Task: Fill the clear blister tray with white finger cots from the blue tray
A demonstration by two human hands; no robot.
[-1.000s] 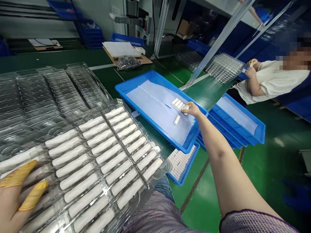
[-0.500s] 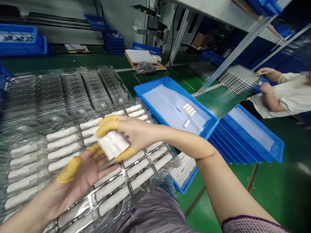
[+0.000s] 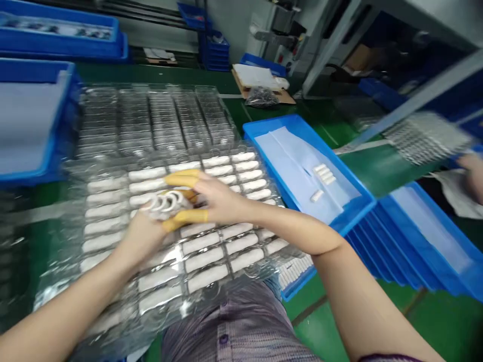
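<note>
Several short white tubes are bunched together between my two hands, their hollow round ends showing. My right hand, in yellow finger covers, grips them from the right. Fingers curled, my left hand closes on the tubes from the left and partly hides behind them. Both hands are over a clear plastic tray whose slots hold rows of white pieces. To the right, a blue bin lined with pale paper holds several white tubes.
Stacked clear trays stand behind the filled tray. A blue bin is at the left. More blue bins are stacked at the right, near another person's blurred arm. A board with papers lies at the back.
My left hand has gone from open beside the tubes to closed on them. The tubes now show their round ends. The view has turned left, bringing in a blue bin.
</note>
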